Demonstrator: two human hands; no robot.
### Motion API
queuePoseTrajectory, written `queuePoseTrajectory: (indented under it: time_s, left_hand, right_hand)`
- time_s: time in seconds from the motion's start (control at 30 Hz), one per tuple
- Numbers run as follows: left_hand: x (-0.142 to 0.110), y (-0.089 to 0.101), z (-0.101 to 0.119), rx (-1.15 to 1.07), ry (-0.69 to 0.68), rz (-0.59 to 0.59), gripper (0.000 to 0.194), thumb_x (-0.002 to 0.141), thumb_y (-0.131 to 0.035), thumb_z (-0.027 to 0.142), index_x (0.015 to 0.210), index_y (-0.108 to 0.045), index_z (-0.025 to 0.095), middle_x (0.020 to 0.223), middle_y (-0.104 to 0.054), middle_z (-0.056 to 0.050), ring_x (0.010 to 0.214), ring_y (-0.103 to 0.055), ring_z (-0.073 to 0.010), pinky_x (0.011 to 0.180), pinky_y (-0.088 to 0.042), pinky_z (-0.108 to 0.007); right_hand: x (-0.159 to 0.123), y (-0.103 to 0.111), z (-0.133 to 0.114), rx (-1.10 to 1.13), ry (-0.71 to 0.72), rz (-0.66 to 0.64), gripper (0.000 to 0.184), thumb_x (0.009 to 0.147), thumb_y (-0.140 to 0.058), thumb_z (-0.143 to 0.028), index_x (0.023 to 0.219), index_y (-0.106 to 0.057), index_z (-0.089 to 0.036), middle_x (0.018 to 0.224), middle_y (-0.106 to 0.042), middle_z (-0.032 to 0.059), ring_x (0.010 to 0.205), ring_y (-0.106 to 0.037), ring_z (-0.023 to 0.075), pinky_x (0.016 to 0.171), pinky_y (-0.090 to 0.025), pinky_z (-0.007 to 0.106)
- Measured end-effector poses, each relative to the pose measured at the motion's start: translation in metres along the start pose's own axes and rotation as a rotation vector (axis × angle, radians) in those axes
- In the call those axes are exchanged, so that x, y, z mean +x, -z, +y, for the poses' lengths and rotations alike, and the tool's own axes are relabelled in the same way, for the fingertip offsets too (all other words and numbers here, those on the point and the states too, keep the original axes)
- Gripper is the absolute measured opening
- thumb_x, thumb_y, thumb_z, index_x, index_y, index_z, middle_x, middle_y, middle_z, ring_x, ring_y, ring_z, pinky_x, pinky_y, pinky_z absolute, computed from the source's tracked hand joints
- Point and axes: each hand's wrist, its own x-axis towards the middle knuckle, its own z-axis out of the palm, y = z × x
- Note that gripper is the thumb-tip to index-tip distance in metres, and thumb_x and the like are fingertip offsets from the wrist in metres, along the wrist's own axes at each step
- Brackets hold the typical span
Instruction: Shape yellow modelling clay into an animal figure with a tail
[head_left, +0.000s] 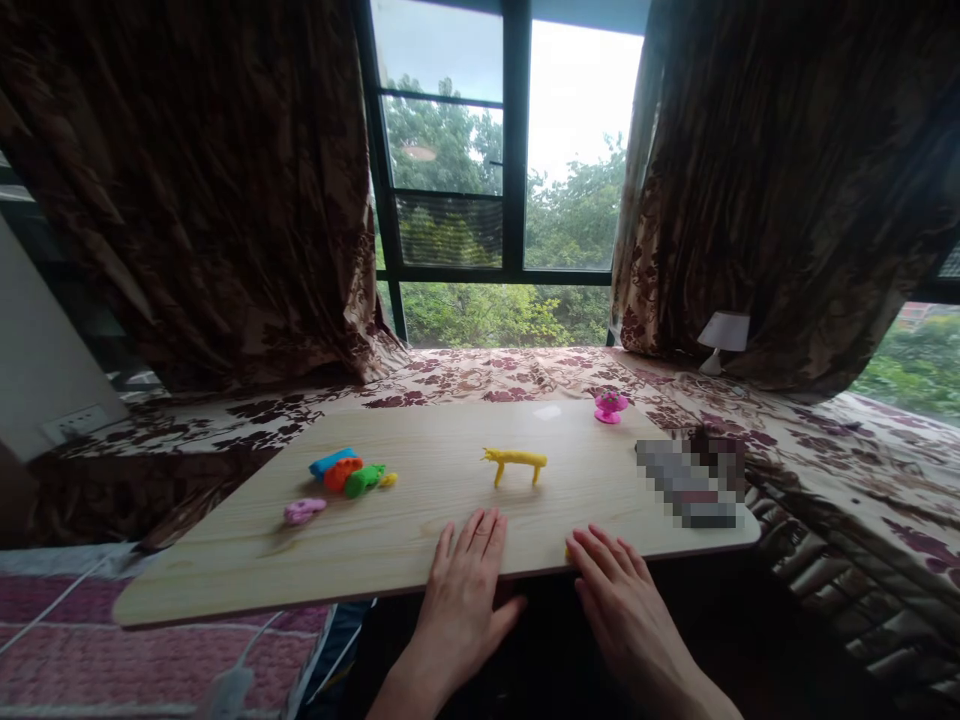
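Observation:
My left hand (pixel 469 575) lies palm down at the table's near edge, its fingers stretched out and holding nothing. To its right, my right hand (pixel 611 580) also rests flat with its fingers extended; a bit of yellow modelling clay (pixel 568 552) peeks out beside its index finger, mostly hidden. Beyond both hands, a four-legged yellow clay animal figure (pixel 517 459) stands upright on the light wooden table (pixel 420 530), touched by neither hand. At the left sit lumps of blue clay (pixel 334 463), orange clay (pixel 343 474), green clay (pixel 364 481) and pink clay (pixel 304 511).
A bright pink mushroom-shaped object (pixel 610 405) stands at the table's far right. A pixelated grey item (pixel 690 485) lies near the right edge. Behind the table, a flowered ledge (pixel 487 375) bears a small white lamp (pixel 724 335) below the curtains.

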Motion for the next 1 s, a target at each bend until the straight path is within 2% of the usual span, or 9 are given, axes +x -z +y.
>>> queuePoseTrajectory:
  time_s: [0.1, 0.23, 0.33, 0.43, 0.53, 0.67, 0.9, 1.0]
  left_hand:
    - [0.003, 0.002, 0.0, -0.042, 0.021, 0.001, 0.074, 0.073, -0.056, 0.037, 0.138, -0.026, 0.021, 0.146, -0.03, -0.006, 0.134, -0.023, -0.025, 0.11, -0.014, -0.049]
    - [0.008, 0.011, -0.002, -0.133, 0.053, 0.03, 0.058, 0.079, -0.051, 0.038, 0.133, -0.036, 0.024, 0.14, -0.04, -0.006, 0.129, -0.032, -0.0244, 0.107, -0.024, -0.049]
    - [0.011, 0.016, 0.0, -0.167, 0.077, 0.121, 0.045, 0.083, -0.046, 0.03, 0.127, -0.044, 0.024, 0.135, -0.045, -0.006, 0.126, -0.037, -0.0229, 0.105, -0.028, -0.047]
    - [0.014, 0.015, 0.007, -0.172, 0.07, 0.175, 0.039, 0.084, -0.043, 0.025, 0.123, -0.049, 0.025, 0.13, -0.049, -0.006, 0.123, -0.04, -0.0228, 0.104, -0.028, -0.049]
    - [0.017, 0.012, 0.017, -0.179, 0.043, 0.166, 0.036, 0.085, -0.042, 0.022, 0.119, -0.053, 0.028, 0.124, -0.054, -0.004, 0.118, -0.044, -0.0228, 0.103, -0.029, -0.05]
    - [0.018, 0.01, 0.025, -0.192, 0.041, 0.176, 0.034, 0.085, -0.041, 0.02, 0.114, -0.057, 0.03, 0.115, -0.058, -0.004, 0.11, -0.05, -0.0222, 0.1, -0.032, -0.049]
    - [0.025, 0.009, 0.023, -0.232, 0.065, 0.206, 0.035, 0.085, -0.041, 0.019, 0.116, -0.055, 0.026, 0.116, -0.057, -0.005, 0.108, -0.05, -0.0214, 0.098, -0.035, -0.045]
    - [0.028, 0.01, 0.024, -0.235, 0.059, 0.175, 0.034, 0.085, -0.04, 0.019, 0.114, -0.056, 0.026, 0.115, -0.058, -0.004, 0.109, -0.049, -0.0212, 0.099, -0.034, -0.045]
  right_hand:
    - [0.006, 0.008, 0.002, 0.131, -0.046, 0.035, 0.037, 0.085, -0.042, -0.01, 0.117, -0.054, -0.024, 0.117, -0.057, 0.0054, 0.11, -0.049, 0.0216, 0.092, -0.039, 0.037]
    - [0.038, 0.006, -0.005, 0.302, -0.078, 0.079, 0.023, 0.085, -0.048, -0.013, 0.1, -0.061, -0.023, 0.093, -0.063, 0.0025, 0.088, -0.055, 0.0178, 0.08, -0.043, 0.03]
    - [0.056, -0.001, -0.014, 0.34, -0.078, 0.096, 0.017, 0.085, -0.051, -0.015, 0.097, -0.06, -0.022, 0.088, -0.063, 0.0014, 0.085, -0.055, 0.0167, 0.079, -0.043, 0.028]
    - [0.059, -0.006, -0.02, 0.339, -0.08, 0.093, 0.013, 0.086, -0.05, -0.018, 0.09, -0.062, -0.023, 0.089, -0.062, 0.002, 0.087, -0.054, 0.0175, 0.081, -0.041, 0.029]
    - [0.053, -0.005, -0.02, 0.324, -0.075, 0.074, 0.019, 0.088, -0.048, -0.018, 0.096, -0.063, -0.025, 0.092, -0.061, 0.0027, 0.09, -0.052, 0.0185, 0.082, -0.04, 0.03]
    - [0.048, 0.0, -0.018, 0.264, -0.044, 0.025, 0.033, 0.084, -0.046, -0.01, 0.11, -0.059, -0.027, 0.101, -0.059, 0.0032, 0.094, -0.05, 0.0193, 0.084, -0.038, 0.03]
    - [0.044, 0.004, -0.027, 0.196, -0.051, -0.003, 0.052, 0.076, -0.043, -0.002, 0.12, -0.053, -0.028, 0.108, -0.057, 0.0037, 0.101, -0.046, 0.0198, 0.088, -0.036, 0.031]
    - [0.04, 0.002, -0.028, 0.178, -0.047, -0.015, 0.058, 0.073, -0.041, 0.0, 0.122, -0.051, -0.03, 0.114, -0.056, 0.0028, 0.106, -0.045, 0.0199, 0.093, -0.032, 0.033]
